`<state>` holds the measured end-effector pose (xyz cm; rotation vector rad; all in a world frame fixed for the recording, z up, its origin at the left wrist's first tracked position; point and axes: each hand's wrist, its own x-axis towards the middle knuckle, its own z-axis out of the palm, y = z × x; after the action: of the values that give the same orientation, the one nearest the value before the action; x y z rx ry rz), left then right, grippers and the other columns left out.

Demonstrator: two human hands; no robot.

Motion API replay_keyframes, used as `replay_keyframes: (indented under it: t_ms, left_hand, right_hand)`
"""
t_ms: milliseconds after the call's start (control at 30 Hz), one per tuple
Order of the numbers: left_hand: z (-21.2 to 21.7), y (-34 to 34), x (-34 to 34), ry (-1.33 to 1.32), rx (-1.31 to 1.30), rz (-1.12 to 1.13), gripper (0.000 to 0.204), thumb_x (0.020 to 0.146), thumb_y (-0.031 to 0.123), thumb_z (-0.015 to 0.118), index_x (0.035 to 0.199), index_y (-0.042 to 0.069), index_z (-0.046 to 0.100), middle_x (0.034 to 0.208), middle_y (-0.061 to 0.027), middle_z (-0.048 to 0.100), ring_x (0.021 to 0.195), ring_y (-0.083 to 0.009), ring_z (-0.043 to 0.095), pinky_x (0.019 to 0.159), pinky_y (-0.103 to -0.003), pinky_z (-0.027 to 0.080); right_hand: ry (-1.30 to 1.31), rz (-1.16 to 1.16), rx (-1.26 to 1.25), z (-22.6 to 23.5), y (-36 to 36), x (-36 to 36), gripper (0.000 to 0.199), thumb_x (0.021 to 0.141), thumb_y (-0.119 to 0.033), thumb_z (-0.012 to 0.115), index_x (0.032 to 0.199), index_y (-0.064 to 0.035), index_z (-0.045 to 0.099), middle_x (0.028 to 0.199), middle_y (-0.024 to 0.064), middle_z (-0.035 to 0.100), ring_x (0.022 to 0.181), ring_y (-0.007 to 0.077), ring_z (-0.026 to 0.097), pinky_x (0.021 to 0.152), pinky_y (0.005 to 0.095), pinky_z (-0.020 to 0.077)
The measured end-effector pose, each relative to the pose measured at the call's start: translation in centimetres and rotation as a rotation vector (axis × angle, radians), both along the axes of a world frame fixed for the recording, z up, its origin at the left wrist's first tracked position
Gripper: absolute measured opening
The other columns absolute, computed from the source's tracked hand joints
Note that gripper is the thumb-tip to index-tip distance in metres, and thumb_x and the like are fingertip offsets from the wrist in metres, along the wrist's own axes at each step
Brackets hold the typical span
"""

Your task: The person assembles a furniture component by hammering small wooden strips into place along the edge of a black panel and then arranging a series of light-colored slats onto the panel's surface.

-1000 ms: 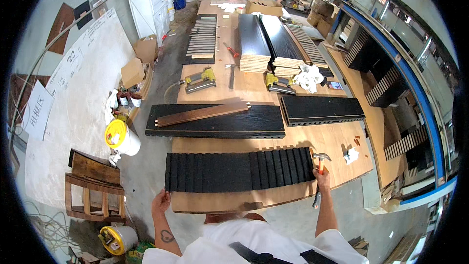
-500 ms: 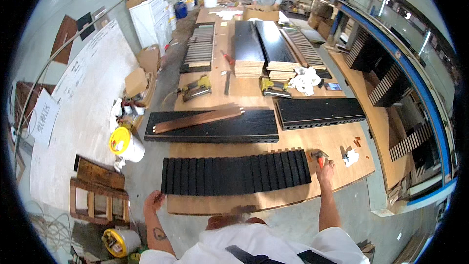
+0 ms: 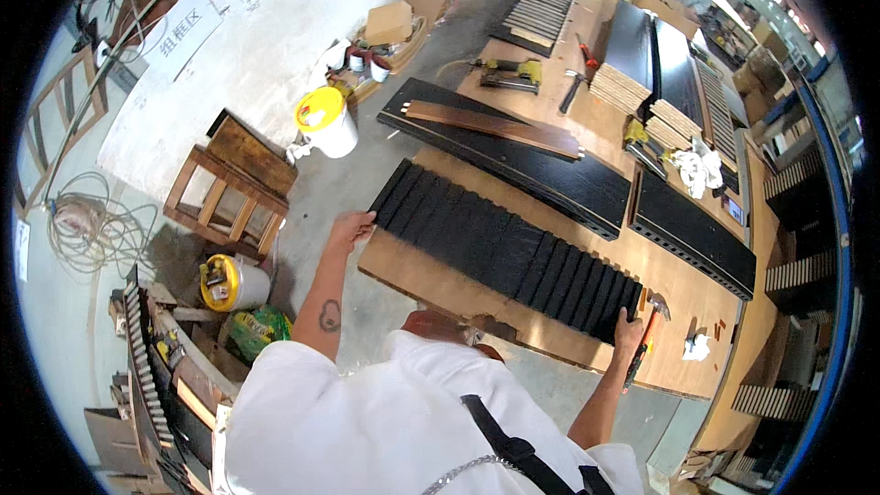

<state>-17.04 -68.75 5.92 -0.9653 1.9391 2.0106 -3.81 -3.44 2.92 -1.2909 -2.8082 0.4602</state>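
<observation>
Two hands frame what we see nearest: our left hand (image 3: 351, 229) curls its fingers around the near-left end of a row of black slats (image 3: 500, 247), and our right hand (image 3: 629, 328) closes on the row's far-right end. That row lies across a plywood tabletop (image 3: 412, 270), running from about nine o'clock down toward four o'clock. Just beside our right hand, at three o'clock, a hammer (image 3: 646, 335) rests on the tabletop; whether the hand touches it we cannot tell. Beyond the slats, toward twelve o'clock, a long black panel (image 3: 550, 174) carries a brown wooden board (image 3: 495, 126) on top. At ten o'clock from our left hand, a white bucket with a yellow lid (image 3: 325, 119) stands on the floor. Farther off, near one o'clock, a nail gun (image 3: 509, 73) lies on the tabletop.
</observation>
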Motion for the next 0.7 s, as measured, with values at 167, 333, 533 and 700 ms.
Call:
replay_keyframes:
  t_ms: [167, 333, 533, 700]
  left_hand:
    - [5.6, 1.7, 1.4, 0.318, 0.312, 0.205, 0.035, 0.082, 0.019, 0.074, 0.105, -0.006, 0.063, 0.085, -0.0069, 0.065, 0.072, -0.0165, 0.063, 0.071, -0.032, 0.055]
    - [21.9, 7.5, 2.1, 0.701, 0.174, 0.276, 0.024, 0.083, 0.006, 0.071, 0.103, -0.004, 0.064, 0.086, -0.0045, 0.065, 0.072, -0.0084, 0.062, 0.064, -0.021, 0.055]
    - [38.4, 17.8, 3.6, 1.195, 0.225, -0.068, 0.029, 0.084, 0.001, 0.071, 0.112, -0.004, 0.062, 0.088, 0.0008, 0.061, 0.081, -0.0067, 0.06, 0.069, -0.02, 0.048]
    - [44.2, 24.7, 7.1, 1.492, 0.428, -0.5, 0.045, 0.079, 0.0, 0.069, 0.121, -0.009, 0.055, 0.109, -0.0146, 0.063, 0.1, -0.02, 0.063, 0.088, -0.03, 0.05]
  right_hand:
    - [0.012, -0.034, -0.075, 1.4, -1.0, 1.1, 0.072, 0.086, -0.06, 0.057, 0.101, 0.0106, 0.063, 0.095, 0.0305, 0.065, 0.092, 0.0386, 0.066, 0.083, 0.0471, 0.0504]
    - [0.587, -0.275, -0.695, -3.1, -0.1, 3.2, 0.061, 0.092, -0.046, 0.059, 0.124, 0.0047, 0.053, 0.106, 0.0195, 0.065, 0.091, 0.0252, 0.067, 0.087, 0.0392, 0.0537]
    - [1.154, -0.407, -1.311, -2.1, -4.8, 2.8, 0.055, 0.1, -0.044, 0.038, 0.129, 0.0014, 0.049, 0.125, 0.017, 0.056, 0.12, 0.0288, 0.053, 0.098, 0.0451, 0.0482]
    - [1.229, -0.502, -1.449, -1.7, -6.8, 0.1, 0.078, 0.086, -0.068, 0.047, 0.138, -0.0109, 0.04, 0.139, 0.0132, 0.045, 0.128, 0.0309, 0.043, 0.102, 0.0523, 0.0421]
